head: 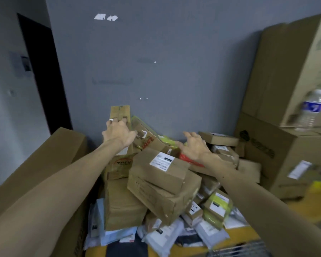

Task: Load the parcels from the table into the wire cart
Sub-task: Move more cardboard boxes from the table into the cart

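Currently both bare arms reach forward over a heap of parcels (161,182) piled on a yellow desk (243,235) against a grey wall (156,62).

The left hand (119,134) is at the back of the heap on a tall box (120,113) that stands upright against the wall. Its fingers are curled over the box's front face and the thumb is out to the right. It looks like a grip, but motion blur makes that hard to confirm.

The right hand (195,145) is spread wide and holds nothing. It hovers palm down over the top of the heap, just beside a flat box (219,139).

Between the two arms a labelled box (161,167) lies tilted on another brown box. Grey mailers (161,236) lie at the front of the heap. A yellow-green envelope (219,206) sits at front right.

The wire cart (248,249) shows only as blurred grey mesh at the bottom right edge, below the desk front. No parcel is visible in that strip.

A long carton (35,164) leans along the left side. Big cartons (285,80) are stacked at right, and a water bottle (311,110) stands upright on the lower one. A dark doorway (43,71) is at far left.
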